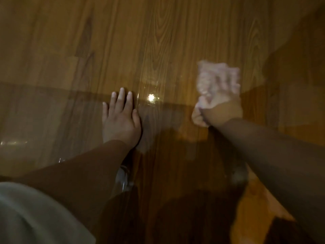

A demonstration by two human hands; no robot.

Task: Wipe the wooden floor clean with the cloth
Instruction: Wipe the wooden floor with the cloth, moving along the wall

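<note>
The wooden floor [158, 41] fills the view, brown planks with visible grain and a glossy sheen. My left hand [121, 118] lies flat on it, palm down, fingers spread, holding nothing. To the right, my right hand [223, 106] presses a pale pinkish-white cloth [207, 76] onto the floor. The cloth is blurred with motion; it sticks out past my fingers and bunches at my wrist.
A bright light reflection [151, 98] glints on the floor between my hands. A pale grey garment [31, 213] fills the lower left corner. Dark shadows cover the floor at the bottom middle. A small unclear object [123, 176] lies under my left forearm.
</note>
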